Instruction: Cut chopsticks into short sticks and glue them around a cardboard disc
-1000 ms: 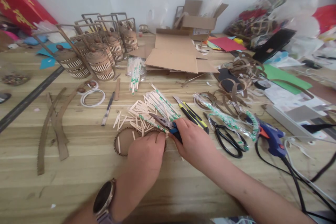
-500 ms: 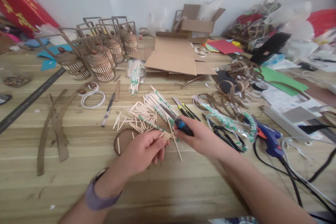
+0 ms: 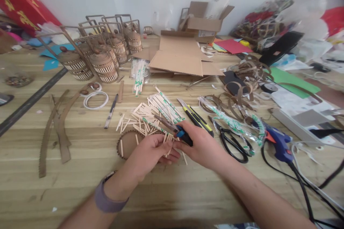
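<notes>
My left hand (image 3: 151, 152) is turned palm up and curled round a small bundle of short wooden sticks (image 3: 168, 140). My right hand (image 3: 200, 145) grips blue-handled pliers (image 3: 174, 130), whose jaws point left above the bundle. Both hands meet just above a round brown cardboard disc (image 3: 128, 143) with a toothed edge. A heap of cut sticks (image 3: 139, 120) and wrapped chopsticks (image 3: 164, 104) lies just beyond the hands.
A yellow utility knife (image 3: 195, 115), black scissors (image 3: 233, 143) and a blue glue gun (image 3: 278, 143) with its cable lie to the right. Brown woven lanterns (image 3: 103, 65) stand at the back left, flattened cardboard (image 3: 179, 55) behind. Curved cardboard strips (image 3: 55, 128) lie left.
My left hand has turned from palm down on the disc to palm up, holding sticks. The right hand lifted the pliers, then brought them back beside the bundle.
</notes>
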Motion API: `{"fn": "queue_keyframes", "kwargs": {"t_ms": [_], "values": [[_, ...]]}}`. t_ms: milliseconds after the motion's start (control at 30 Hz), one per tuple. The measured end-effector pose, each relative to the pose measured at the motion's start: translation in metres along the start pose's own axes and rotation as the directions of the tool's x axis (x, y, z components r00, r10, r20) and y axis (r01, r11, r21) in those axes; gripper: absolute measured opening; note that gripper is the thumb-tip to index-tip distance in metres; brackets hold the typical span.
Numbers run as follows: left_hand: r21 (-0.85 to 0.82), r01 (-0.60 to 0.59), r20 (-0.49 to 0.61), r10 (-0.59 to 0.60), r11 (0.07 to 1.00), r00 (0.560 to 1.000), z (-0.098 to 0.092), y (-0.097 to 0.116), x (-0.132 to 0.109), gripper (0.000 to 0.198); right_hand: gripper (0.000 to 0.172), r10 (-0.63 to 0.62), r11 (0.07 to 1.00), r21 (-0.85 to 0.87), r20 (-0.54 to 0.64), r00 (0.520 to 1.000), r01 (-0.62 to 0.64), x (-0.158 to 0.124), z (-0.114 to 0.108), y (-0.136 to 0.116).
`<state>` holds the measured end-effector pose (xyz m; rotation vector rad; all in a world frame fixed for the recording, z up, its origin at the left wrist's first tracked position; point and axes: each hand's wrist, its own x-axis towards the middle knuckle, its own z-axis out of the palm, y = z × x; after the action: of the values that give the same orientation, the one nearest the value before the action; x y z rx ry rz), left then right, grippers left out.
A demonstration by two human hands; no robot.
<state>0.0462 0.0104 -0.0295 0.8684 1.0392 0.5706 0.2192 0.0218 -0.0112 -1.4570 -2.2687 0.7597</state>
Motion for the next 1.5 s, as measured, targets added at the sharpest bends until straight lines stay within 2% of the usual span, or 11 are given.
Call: {"fn": "queue_keyframes", "kwargs": {"t_ms": [233,400,533,633,767,900,1033,1167,1333,1433,1500], "values": [[-0.122,0.008,-0.02,-0.011,0.992,1.0,0.0,0.001,0.0,0.045,0.018,0.031,0.982,0.187,-0.124,0.992,-0.007,-0.003,0.009,0.001],[-0.135,-0.021,-0.029,0.018,0.991,0.999,0.001,0.0,0.001,0.045,0.02,0.05,0.972,0.235,-0.163,0.985,-0.011,-0.004,0.015,-0.001],[-0.065,-0.046,-0.06,0.042,0.997,0.997,-0.001,0.002,0.001,0.044,0.016,0.041,0.954,0.299,-0.152,0.988,0.007,-0.002,0.008,-0.001],[0.097,-0.139,-0.157,0.153,0.986,0.976,-0.006,0.007,0.001,0.04,0.011,0.114,0.961,0.27,-0.198,0.974,-0.057,0.001,0.001,0.004],[0.512,-0.236,-0.312,0.434,0.826,0.845,-0.019,0.012,0.003,0.031,0.011,0.223,0.975,0.058,-0.177,0.959,-0.216,0.004,-0.002,0.01],[0.871,-0.167,-0.264,0.727,0.462,0.634,-0.03,0.008,0.01,0.031,0.019,0.267,0.945,-0.186,-0.03,0.963,-0.268,0.002,0.005,0.007],[0.97,-0.144,-0.11,0.882,0.196,0.458,-0.037,0.002,0.016,0.038,0.028,0.246,0.917,-0.333,0.037,0.969,-0.22,-0.003,0.012,0.0],[0.994,0.001,-0.102,0.928,0.11,0.359,-0.039,0.0,0.013,0.036,0.039,0.242,0.9,-0.385,0.053,0.969,-0.204,-0.005,0.015,-0.001],[0.978,-0.136,-0.091,0.907,0.159,0.411,-0.037,0.002,0.005,0.032,0.042,0.253,0.953,-0.181,0.024,0.967,-0.245,-0.005,0.007,0.007],[0.883,-0.293,-0.193,0.852,0.367,0.487,-0.029,0.004,-0.001,0.027,0.035,0.23,0.966,0.139,-0.06,0.971,-0.22,-0.004,-0.002,0.013],[0.749,-0.37,-0.27,0.764,0.549,0.586,-0.022,0.004,-0.003,0.022,0.031,0.24,0.886,0.427,-0.084,0.967,-0.182,-0.003,-0.005,0.013]]}}
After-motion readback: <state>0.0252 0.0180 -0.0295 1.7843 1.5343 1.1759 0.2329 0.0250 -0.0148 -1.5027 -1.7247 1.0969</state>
